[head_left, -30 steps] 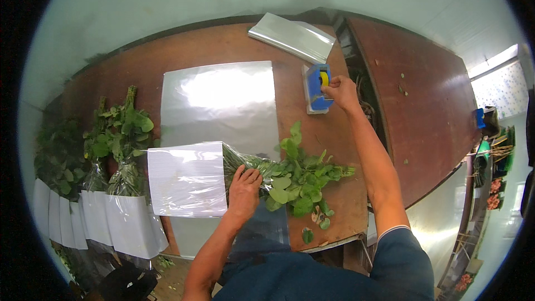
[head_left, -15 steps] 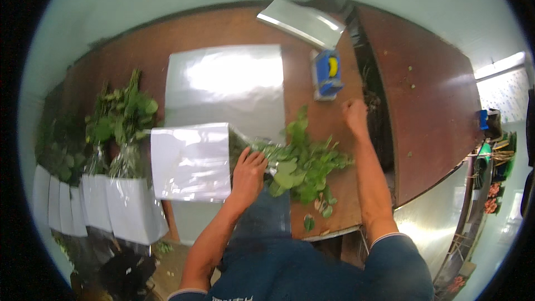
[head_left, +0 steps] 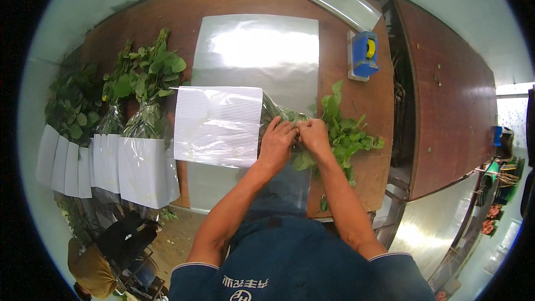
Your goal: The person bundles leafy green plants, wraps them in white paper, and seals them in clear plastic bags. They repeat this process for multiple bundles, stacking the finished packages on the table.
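A bunch of leafy stems (head_left: 344,125) lies crosswise before me, its wrapped end in clear film and a white corrugated sheet (head_left: 218,128). My left hand (head_left: 277,144) closes over the gathered film and stems just right of the white sheet. Right beside it, my right hand (head_left: 313,135) is pinched against the same narrow neck of the bunch; whatever its fingertips hold is too small to make out. Green leaves spread out beyond my right hand. Beneath the bunch is a stack of clear film sheets (head_left: 251,69) on the brown table (head_left: 356,181).
A blue tape dispenser (head_left: 365,58) with yellow core stands at the far right, below a folded film piece (head_left: 341,3). Several wrapped bunches (head_left: 144,170) line the left edge. A dark gap separates a second brown table (head_left: 451,100) on the right.
My right hand has come from near the tape dispenser leftward to the neck of the bunch, beside my left hand. My left hand stays on the bunch. The view has shifted.
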The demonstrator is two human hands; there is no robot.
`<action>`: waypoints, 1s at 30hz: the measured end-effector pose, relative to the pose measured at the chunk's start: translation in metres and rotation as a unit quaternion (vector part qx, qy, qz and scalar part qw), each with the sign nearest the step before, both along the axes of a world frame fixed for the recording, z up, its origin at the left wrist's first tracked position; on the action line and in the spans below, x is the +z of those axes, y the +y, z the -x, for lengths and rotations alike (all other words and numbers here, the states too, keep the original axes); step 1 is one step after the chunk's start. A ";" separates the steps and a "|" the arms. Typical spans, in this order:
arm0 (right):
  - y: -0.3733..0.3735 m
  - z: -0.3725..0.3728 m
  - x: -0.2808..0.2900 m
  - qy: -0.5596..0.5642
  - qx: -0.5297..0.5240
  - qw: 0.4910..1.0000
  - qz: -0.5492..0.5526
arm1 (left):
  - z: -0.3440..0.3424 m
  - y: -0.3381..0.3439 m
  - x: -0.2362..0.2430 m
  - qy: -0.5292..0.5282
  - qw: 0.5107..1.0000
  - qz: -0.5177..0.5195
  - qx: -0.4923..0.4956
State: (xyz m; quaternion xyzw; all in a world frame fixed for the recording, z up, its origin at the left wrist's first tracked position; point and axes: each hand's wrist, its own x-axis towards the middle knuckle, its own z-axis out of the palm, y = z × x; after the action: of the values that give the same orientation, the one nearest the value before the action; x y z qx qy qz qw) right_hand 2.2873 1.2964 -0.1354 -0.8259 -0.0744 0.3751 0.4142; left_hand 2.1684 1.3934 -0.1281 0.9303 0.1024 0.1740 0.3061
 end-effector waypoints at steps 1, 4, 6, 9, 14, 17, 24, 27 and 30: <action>-0.001 0.001 -0.006 -0.023 0.012 1.000 0.010 | 0.002 0.000 0.001 0.020 1.000 0.017 0.000; -0.004 -0.004 -0.020 -0.089 0.031 0.995 0.033 | -0.004 0.003 0.011 0.046 0.998 0.038 -0.003; -0.001 -0.001 -0.012 -0.110 0.039 0.992 0.046 | -0.005 0.004 0.013 0.039 0.999 0.019 0.011; -0.006 0.006 0.009 0.000 -0.010 1.000 -0.010 | -0.008 0.006 0.011 0.053 0.998 0.019 -0.005; -0.022 0.044 0.020 0.211 -0.202 0.941 -0.172 | -0.005 0.005 0.013 0.092 0.994 0.052 0.023; -0.031 0.071 0.015 0.255 -0.254 0.914 -0.188 | -0.001 0.002 0.009 0.093 0.993 0.058 0.037; -0.033 0.095 -0.020 0.203 -0.279 0.919 -0.191 | -0.007 0.013 0.019 0.145 0.988 0.047 -0.025; -0.033 0.092 -0.017 0.179 -0.235 0.946 -0.134 | -0.003 0.016 0.021 0.158 0.985 0.040 -0.053; -0.046 0.091 -0.014 0.155 -0.158 0.973 -0.069 | -0.005 0.017 0.022 0.164 0.984 0.020 -0.072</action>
State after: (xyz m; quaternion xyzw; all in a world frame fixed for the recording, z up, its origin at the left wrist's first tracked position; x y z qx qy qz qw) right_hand 2.1965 1.2504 -0.1489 -0.7283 0.0966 0.4227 0.5306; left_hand 2.1730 1.4100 -0.1057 0.9450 0.0876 -0.0056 0.3151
